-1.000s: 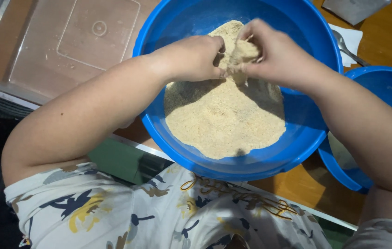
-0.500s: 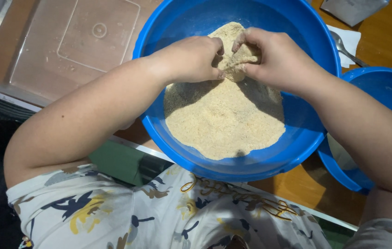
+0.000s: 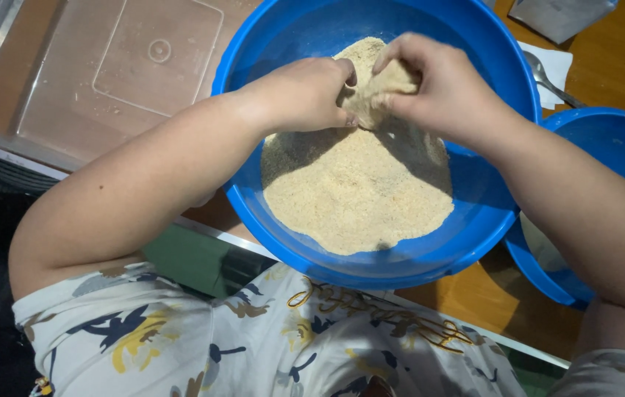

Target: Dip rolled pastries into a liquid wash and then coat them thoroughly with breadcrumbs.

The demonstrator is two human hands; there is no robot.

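A large blue bowl [image 3: 474,220] holds a heap of pale beige crumbly flour mixture [image 3: 360,191]. Both my hands are inside it, at the far side of the heap. My left hand [image 3: 305,92] is curled, its fingertips pressed on a lump of the mixture [image 3: 379,84]. My right hand [image 3: 441,88] grips the same lump from the other side, with its fingers bent around it. The two hands meet at the lump, above the loose mixture.
A clear plastic tray [image 3: 99,73] lies to the left of the bowl. A second blue bowl [image 3: 614,154] stands at the right, and a metal spoon [image 3: 548,77] rests on white paper beyond it. The table [image 3: 621,51] is wooden, its near edge by my patterned shirt.
Both hands have kept squeezing the lump, and their fingers have shifted slightly on it. The bowl and the heap stay put.
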